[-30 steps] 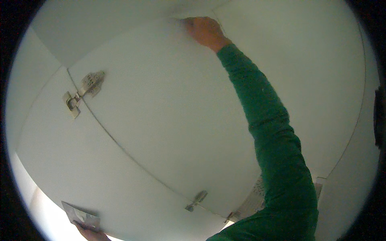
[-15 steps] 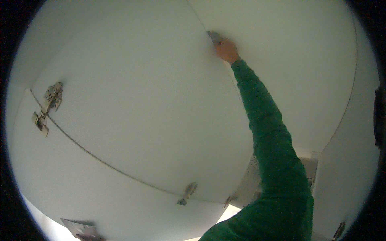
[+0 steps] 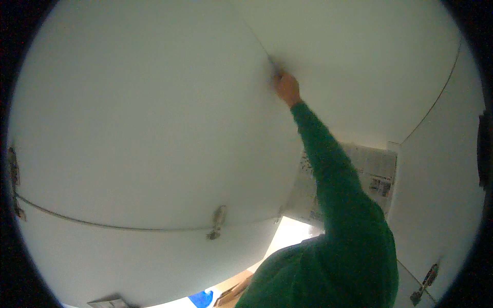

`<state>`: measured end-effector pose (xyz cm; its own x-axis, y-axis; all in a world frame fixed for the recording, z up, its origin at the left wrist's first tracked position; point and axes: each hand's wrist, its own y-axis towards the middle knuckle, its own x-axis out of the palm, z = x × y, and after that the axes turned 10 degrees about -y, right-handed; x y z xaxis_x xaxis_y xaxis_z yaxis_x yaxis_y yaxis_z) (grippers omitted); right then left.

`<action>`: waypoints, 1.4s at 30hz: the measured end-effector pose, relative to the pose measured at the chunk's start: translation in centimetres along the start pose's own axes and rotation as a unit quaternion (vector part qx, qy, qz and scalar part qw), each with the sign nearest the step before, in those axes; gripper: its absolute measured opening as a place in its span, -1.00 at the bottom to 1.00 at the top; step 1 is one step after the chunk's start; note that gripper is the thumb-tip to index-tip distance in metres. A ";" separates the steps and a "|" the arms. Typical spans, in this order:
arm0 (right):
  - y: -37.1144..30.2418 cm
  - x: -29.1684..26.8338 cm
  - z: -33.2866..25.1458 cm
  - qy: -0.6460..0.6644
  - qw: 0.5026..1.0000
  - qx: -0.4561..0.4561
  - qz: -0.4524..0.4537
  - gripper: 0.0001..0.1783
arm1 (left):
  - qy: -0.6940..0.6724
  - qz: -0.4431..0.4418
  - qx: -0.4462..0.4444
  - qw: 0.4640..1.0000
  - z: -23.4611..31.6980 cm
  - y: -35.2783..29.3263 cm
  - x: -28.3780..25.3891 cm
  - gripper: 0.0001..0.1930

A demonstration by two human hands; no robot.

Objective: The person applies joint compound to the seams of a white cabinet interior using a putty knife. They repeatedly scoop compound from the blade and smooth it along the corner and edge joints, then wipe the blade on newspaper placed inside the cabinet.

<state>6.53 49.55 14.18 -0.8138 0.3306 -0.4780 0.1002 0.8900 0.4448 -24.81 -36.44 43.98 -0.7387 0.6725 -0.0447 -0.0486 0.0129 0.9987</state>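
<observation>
While I am watching through the head camera, the right hand (image 3: 287,89) is reaching up to the white surfaces, clenching round a small grey tool (image 3: 275,65). That tool is blurring into a soft shadow, so I am not making out its full shape, but its tip is lying at the thin seam (image 3: 258,42) where the broad left panel (image 3: 144,128) is meeting the right panel (image 3: 349,66). My left hand is falling outside the view, so I cannot tell whether it is gripping anything. Near the bottom left, a flat grey plate (image 3: 108,303) is peeking in, cut off by the lower edge.

A green sleeve (image 3: 354,215) is running from the lower edge up to the right wrist, partly covering a sheet of printed paper (image 3: 371,167) behind it. Below the left panel, a metal hinge (image 3: 217,222) is bridging a curved joint (image 3: 118,226), and a second hinge (image 3: 14,169) is showing at the left rim. At the lower right, another hinge (image 3: 424,285) is sitting across a darker line. Beside the sleeve at the bottom, a bright blue object (image 3: 201,298) is showing next to something brown (image 3: 233,293).
</observation>
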 end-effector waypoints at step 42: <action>-36.7 8.4 10.6 0.048 0.950 0.200 -0.237 -0.54 | 0.047 -0.172 0.228 0.957 5.6 1.3 5.6 -0.30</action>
<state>2.11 22.97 -14.14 -0.8681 -0.1502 -0.4731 -0.0969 0.9861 -0.1352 -25.25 -28.53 45.21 -0.7897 0.5015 -0.3533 -0.0166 0.5583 0.8295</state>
